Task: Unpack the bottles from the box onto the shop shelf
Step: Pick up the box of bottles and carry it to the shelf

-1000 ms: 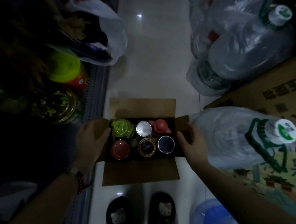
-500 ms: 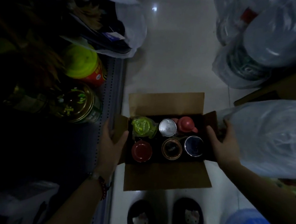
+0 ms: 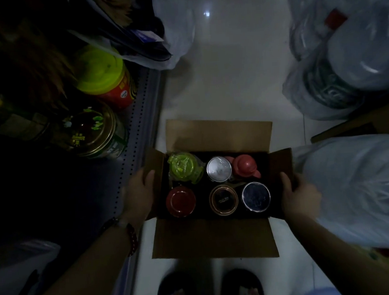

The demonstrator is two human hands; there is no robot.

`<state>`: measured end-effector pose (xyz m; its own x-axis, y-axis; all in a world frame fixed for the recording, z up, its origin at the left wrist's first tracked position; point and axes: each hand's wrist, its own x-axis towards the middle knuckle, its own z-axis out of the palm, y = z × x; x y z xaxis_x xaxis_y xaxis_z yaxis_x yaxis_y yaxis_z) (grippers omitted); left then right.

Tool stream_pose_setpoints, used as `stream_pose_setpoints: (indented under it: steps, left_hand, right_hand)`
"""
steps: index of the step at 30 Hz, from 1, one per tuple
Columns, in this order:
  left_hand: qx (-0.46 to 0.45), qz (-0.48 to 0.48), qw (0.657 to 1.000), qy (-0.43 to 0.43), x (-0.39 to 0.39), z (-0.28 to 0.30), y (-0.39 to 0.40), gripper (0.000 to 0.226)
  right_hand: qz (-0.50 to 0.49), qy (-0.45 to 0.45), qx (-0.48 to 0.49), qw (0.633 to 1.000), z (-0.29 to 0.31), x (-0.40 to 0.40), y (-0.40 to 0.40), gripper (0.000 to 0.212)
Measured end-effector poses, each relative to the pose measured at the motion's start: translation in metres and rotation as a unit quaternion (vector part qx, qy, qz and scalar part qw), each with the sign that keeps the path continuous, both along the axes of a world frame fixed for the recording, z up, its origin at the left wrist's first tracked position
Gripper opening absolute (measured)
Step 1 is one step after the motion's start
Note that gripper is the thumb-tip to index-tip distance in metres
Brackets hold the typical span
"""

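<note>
An open cardboard box sits on the pale floor in front of my feet, flaps spread. Inside stand several bottles seen from above: a green-lidded one, a silver-capped one, a pink-topped one, a red-lidded one, a brown-rimmed one and a dark one with a silver rim. My left hand grips the left side flap, thumb on top. My right hand grips the right side flap. The dark shop shelf runs along the left.
On the shelf stand a yellow-lidded red jar and a gold-rimmed tin. A plastic bag hangs over the shelf end. Large water jugs in plastic bags and another bagged jug crowd the right. My slippers are below the box.
The view has shifted a little closer over the box. Both hands keep their hold on the side flaps; the box and bottles stay as they were.
</note>
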<state>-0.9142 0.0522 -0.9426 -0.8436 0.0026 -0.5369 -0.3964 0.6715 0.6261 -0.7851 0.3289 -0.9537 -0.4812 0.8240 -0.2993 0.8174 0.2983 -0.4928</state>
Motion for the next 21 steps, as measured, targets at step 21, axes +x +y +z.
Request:
stream_pose_setpoints:
  steps: [21]
  left_hand:
    - [-0.090,0.006,0.996,-0.017,0.014,0.091,-0.004,0.034]
  right_hand:
    - [0.077,-0.031,-0.030,0.996,0.091,0.015,-0.005,0.026]
